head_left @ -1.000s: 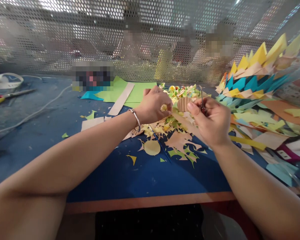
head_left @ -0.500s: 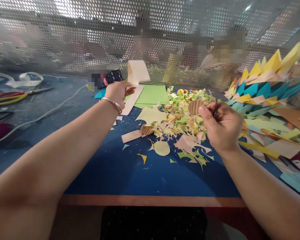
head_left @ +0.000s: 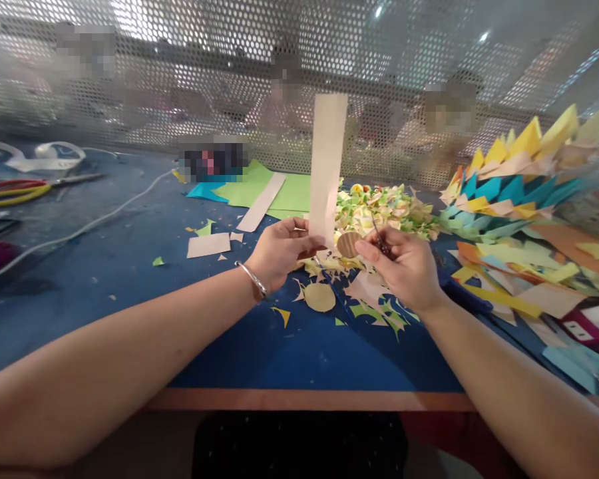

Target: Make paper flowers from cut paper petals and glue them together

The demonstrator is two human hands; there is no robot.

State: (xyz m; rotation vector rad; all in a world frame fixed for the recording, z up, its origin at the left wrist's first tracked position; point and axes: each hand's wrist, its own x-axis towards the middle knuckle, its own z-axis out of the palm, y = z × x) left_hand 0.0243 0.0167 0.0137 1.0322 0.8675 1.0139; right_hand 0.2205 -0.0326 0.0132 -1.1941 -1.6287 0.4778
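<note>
My left hand (head_left: 284,254) pinches the lower end of a pale pink paper strip (head_left: 328,159), which stands upright above the fingers. Between the thumb and fingertips of my right hand (head_left: 404,266) is a round corrugated cardboard disc (head_left: 348,245). The same hand also has a dark pair of small scissors (head_left: 379,236) tucked in its fingers, partly hidden. The disc is close beside the strip's lower end. Below the hands, a pale yellow paper circle (head_left: 320,297) lies on the blue table (head_left: 289,359), near a thin blue stick (head_left: 337,293).
A heap of small cut paper pieces (head_left: 389,209) lies behind my hands. Green sheets (head_left: 289,189) and another pink strip (head_left: 262,203) rest farther back. Red-and-yellow scissors (head_left: 24,189) and a white cable (head_left: 124,213) are left; a layered folded-paper object (head_left: 519,179) stands right.
My left hand has moved right and toward me, lifting the pink strip off the sheets. My right hand has come left with the disc and scissors, so both hands are now close together.
</note>
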